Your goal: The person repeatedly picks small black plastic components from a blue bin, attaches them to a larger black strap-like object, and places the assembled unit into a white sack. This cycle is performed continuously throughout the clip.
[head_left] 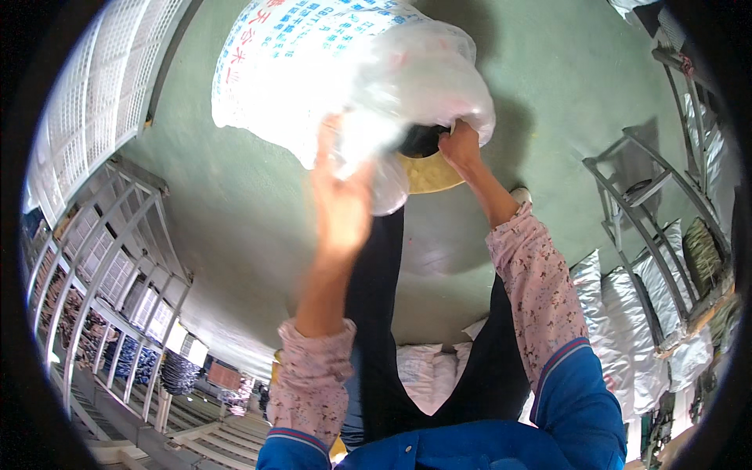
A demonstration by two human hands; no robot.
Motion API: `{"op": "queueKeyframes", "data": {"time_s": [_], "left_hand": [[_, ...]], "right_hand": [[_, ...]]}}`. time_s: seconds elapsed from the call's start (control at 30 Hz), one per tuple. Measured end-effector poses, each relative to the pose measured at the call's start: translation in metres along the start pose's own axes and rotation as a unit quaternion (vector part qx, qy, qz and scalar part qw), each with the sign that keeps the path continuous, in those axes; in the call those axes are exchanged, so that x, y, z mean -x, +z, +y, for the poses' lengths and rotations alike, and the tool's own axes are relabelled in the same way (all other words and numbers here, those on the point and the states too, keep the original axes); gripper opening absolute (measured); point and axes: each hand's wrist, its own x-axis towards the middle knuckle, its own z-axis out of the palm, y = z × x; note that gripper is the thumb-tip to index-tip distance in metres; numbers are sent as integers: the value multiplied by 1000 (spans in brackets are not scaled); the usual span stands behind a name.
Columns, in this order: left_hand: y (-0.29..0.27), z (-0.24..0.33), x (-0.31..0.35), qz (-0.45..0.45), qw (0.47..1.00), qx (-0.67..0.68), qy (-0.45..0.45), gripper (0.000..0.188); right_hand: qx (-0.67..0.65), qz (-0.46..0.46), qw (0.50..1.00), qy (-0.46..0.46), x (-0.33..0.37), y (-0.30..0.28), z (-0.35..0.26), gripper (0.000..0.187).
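Note:
A big white sack (282,78) with blue and red print stands or lies at the far middle, and a clear plastic bag (427,70) bunches at its near right side. My right hand (462,147) is closed on the edge of this plastic bag. My left hand (342,196), smeared by motion, is at the loose plastic on the left; its grip is unclear. Below the plastic, between my hands, shows a yellow round-edged thing (435,174). Right above it is a dark shape (423,141), too hidden to name.
White metal mesh panels (106,94) and a railed rack (117,274) line the left. Grey metal frames (642,196) stand at the right, by several silvery-white packed bags (627,321). More pale sacks (423,372) lie behind my legs on the green floor (235,204).

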Motion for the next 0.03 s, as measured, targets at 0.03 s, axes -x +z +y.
{"op": "queueKeyframes", "data": {"time_s": [0.03], "left_hand": [[2,0,-4,-2,1000,-8,4,54]], "right_hand": [[-7,5,1000,2,-3,5,1,55]]}}
